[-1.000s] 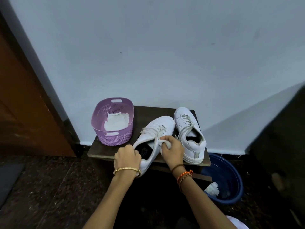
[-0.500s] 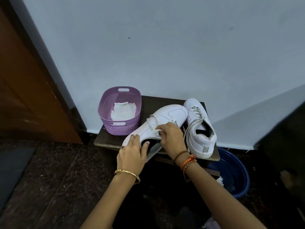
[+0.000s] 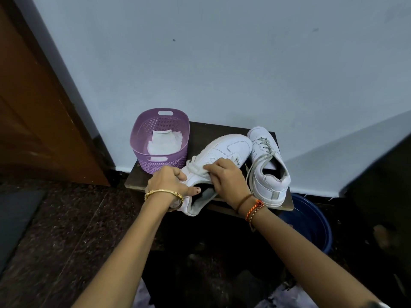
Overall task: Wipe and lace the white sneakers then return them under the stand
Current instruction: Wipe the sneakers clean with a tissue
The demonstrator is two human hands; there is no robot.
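Observation:
Two white sneakers sit on a dark wooden stand [image 3: 206,130]. The nearer sneaker [image 3: 224,150] lies tipped on its side, sole toward the basket, heel over the stand's front edge. My left hand [image 3: 171,181] grips its heel collar, thumb inside the opening. My right hand [image 3: 226,176] presses a white wipe [image 3: 200,171] against the shoe's side near the collar, fingers curled over it. The second sneaker [image 3: 266,165] stands upright to the right, its grey laces loose.
A purple plastic basket [image 3: 142,138] with white wipes inside stands at the stand's left end. A blue tub [image 3: 315,221] sits on the floor at the right, partly under the stand. A brown door is at the left, a wall behind.
The nearer sneaker has been rolled onto its side. My left hand shifted to the heel collar with the thumb inside, and my right hand moved the wipe along the shoe's side.

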